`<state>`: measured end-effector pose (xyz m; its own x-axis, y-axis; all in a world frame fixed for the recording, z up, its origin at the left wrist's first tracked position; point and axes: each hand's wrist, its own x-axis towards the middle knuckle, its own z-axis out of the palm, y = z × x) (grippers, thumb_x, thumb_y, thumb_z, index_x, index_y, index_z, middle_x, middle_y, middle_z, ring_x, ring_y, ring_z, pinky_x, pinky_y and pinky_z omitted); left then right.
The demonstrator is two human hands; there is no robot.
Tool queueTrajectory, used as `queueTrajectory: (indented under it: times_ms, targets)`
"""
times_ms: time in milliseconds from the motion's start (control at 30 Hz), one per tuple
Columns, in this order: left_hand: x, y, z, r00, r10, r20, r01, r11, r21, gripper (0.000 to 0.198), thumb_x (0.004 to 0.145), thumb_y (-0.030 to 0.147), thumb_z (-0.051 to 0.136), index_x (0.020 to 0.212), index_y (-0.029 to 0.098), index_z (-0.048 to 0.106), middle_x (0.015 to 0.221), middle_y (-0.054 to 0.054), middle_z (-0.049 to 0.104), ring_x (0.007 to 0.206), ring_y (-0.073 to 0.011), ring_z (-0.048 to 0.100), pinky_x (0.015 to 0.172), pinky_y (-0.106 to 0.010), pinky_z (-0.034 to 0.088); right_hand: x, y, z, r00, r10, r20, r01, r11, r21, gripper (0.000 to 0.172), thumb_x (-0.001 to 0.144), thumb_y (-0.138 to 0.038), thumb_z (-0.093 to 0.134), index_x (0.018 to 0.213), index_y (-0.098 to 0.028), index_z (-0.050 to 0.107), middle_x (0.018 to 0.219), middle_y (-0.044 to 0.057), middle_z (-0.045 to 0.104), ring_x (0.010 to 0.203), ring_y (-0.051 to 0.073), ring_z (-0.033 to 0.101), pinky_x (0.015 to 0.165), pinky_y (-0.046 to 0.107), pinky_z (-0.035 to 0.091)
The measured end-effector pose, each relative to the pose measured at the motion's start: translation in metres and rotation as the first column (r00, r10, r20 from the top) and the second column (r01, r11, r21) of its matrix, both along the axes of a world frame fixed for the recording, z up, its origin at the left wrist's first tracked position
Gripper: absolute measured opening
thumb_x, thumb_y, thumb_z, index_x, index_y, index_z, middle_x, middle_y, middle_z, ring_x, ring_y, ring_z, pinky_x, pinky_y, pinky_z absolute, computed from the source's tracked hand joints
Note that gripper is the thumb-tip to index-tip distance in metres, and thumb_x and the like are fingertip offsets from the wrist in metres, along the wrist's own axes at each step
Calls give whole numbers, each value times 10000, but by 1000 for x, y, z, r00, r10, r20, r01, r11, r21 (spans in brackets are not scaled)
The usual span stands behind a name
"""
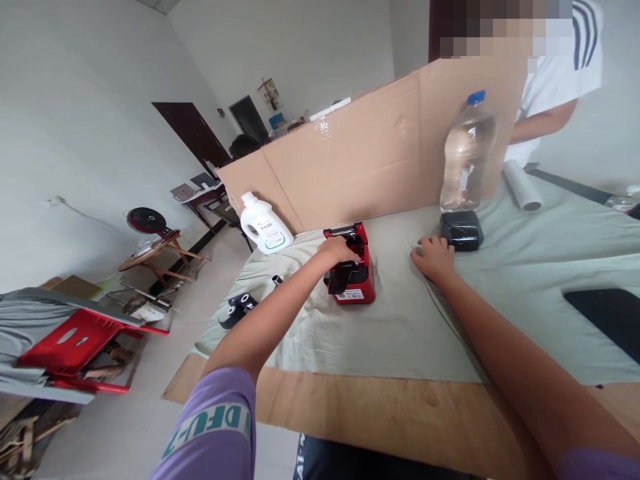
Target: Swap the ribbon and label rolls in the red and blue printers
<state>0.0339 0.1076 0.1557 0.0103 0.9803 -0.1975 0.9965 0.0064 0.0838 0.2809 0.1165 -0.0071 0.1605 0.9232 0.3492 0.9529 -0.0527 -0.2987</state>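
A small red-and-black printer (367, 283) stands on the cloth-covered table with its black lid raised and its inside showing. My left hand (339, 251) reaches over it from the left, fingers closed at the opened part; some fingertips are hidden. A white sticker with dark print (349, 295) is on the printer's near face. To the right, my right hand (436, 259) lies on the cloth with its fingers apart, beside a black rounded device (462, 231). The fingertips reach the device's near-left edge; whether they press on it I cannot tell.
Several black rolls (243, 307) lie left of my forearm. A white jug (265, 223) and a blue-capped bottle (470, 157) stand before a cardboard screen (350, 160). A white roll (523, 187) and a black flat object (607, 317) lie right. A person (560, 93) is behind.
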Motion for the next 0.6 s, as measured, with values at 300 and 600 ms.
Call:
queueTrajectory:
  times_ms: [300,600]
  targets:
    - [0,-10,-27,1000,-13,-29,18,987,157,452,751,609,712,895,182,746,960,-155,754,1001,-320,697,803,-359,507,-2,-2,2,999,4,-32,-4,1000,7,408,906,-366,430,1160,-126,641,1170,199,605,1089,348,471,855,440,354]
    - [-57,-41,-32,861,-290,417,169,938,304,644,979,639,316,908,182,763,971,-93,758,923,-243,666,873,-350,494,0,-2,1,998,4,-67,-3,1000,12,410,901,-364,432,1168,-135,642,1187,198,625,1112,356,481,876,455,361]
